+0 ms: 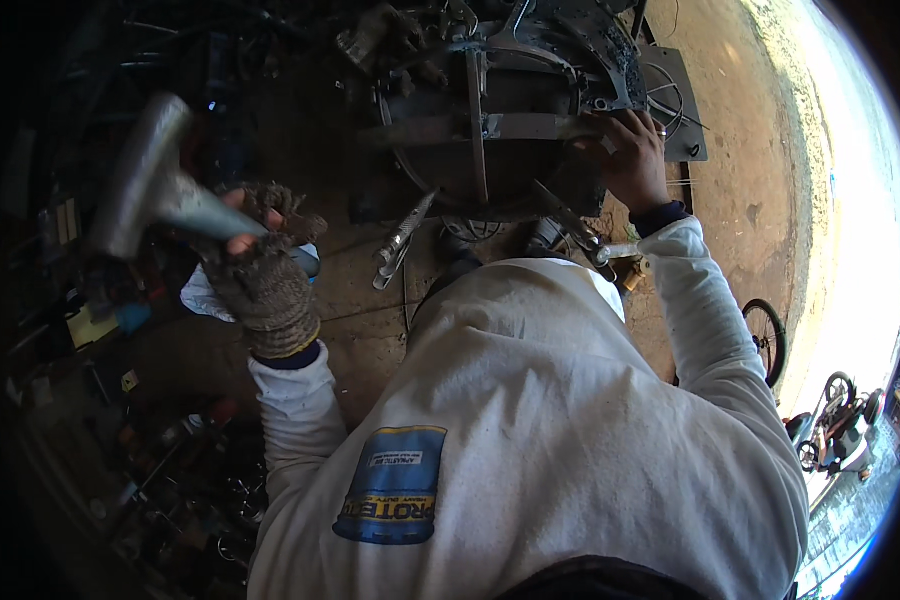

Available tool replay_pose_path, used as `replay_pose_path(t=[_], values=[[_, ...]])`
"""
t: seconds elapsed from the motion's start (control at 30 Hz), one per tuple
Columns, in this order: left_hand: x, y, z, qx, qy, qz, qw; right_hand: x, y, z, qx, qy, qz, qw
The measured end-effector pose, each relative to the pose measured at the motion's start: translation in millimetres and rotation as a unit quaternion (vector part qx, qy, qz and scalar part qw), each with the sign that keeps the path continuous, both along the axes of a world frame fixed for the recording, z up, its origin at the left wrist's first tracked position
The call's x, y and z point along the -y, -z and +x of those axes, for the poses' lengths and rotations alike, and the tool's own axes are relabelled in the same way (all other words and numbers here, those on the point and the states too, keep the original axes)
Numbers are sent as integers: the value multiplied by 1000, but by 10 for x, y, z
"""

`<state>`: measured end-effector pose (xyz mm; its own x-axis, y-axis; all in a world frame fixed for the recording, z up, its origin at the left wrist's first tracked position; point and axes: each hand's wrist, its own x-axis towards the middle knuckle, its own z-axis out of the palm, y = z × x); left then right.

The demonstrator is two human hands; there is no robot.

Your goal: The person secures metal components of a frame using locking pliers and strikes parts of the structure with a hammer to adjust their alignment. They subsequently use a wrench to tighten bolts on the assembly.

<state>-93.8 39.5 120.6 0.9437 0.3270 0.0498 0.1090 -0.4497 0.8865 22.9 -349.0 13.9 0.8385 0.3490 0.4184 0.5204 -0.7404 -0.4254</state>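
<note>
Raised hammer [150, 180]: a grey metal hammer, blurred, is held up at the left of the view, its head well above and to the left of the workpiece. The left hand [260, 275], in a frayed knitted glove, is clenched around the handle close under the head. The workpiece, a round dark metal frame [500, 110] of bars and rings, sits on the dirt floor [730, 170] ahead of the person. The bare right hand [635, 155] rests on the frame's right rim, its fingers curled over the edge; whether it grips or merely steadies cannot be told.

Hazards, as judged from this position: the unprotected right hand lies on the very piece within the hammer's reach, so a glancing or misaimed blow could crush fingers. The worn glove may let the handle slip or twist. A strike on the frame could make it rock or jump, pinching the steadying hand. Loose tools, among them a pair of tongs or pliers [402, 240] just beside the frame, lie underfoot and could be scattered. A parked bicycle wheel [767, 335] stands well apart at right.
</note>
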Motion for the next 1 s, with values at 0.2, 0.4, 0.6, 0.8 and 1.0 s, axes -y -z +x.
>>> replay_pose_path(t=[0.2,0.4,0.6,0.8,1.0], values=[[-23,399,-75,15,173,533,828,-49,-37,-87,10,14,-44,999],[55,-11,94,-5,3,-47,999,2,-30,8,-1,8,-11,1000],[-189,664,-43,116,203,622,747,-35,8,59,9,6,9,1000],[0,214,34,6,28,174,984,-37,-52,-10,-3,19,-15,1000],[-211,573,-80,122,205,653,719,24,-29,23,-18,23,16,999]])
